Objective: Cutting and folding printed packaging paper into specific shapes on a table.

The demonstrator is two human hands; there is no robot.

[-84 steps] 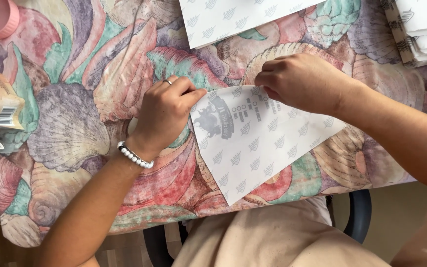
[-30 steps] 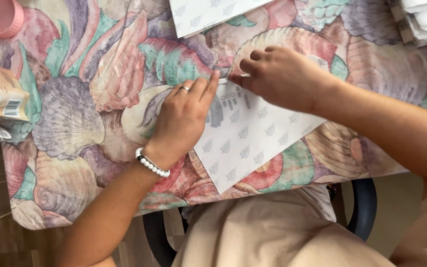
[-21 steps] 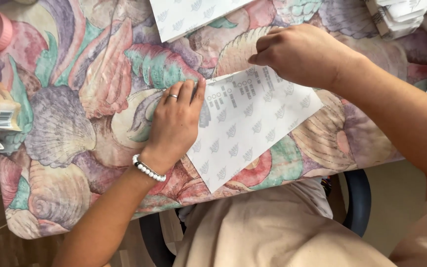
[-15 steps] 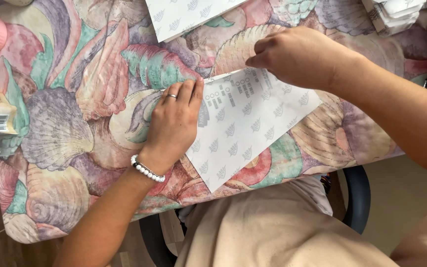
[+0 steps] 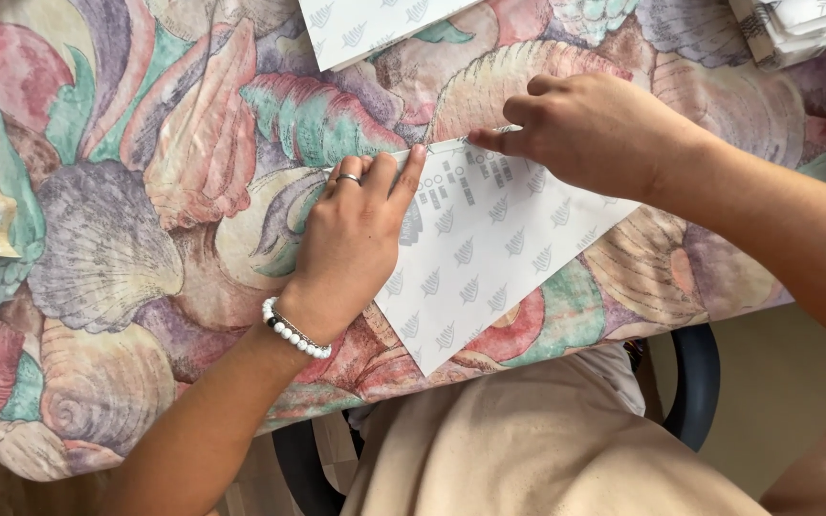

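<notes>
Where the shell-patterned tablecloth [image 5: 126, 248] meets the near table edge lies 1 folded white sheet of paper printed with small grey leaf marks [image 5: 489, 268], its lower point reaching that edge. The left hand [image 5: 351, 244] rests flat and open on its left part, fingers outstretched. The right hand [image 5: 590, 129] pinches the top fold with curled fingers. 1 more patterned sheet [image 5: 365, 24] lies beyond; 1 white bead bracelet [image 5: 293, 330] circles the left wrist.

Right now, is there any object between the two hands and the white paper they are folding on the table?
Nothing visible. The left hand lies flat on the white paper, and the right hand presses its upper edge with the fingertips. Both touch it directly; the other sheet lies apart, further up on the shell-patterned tablecloth.
</notes>
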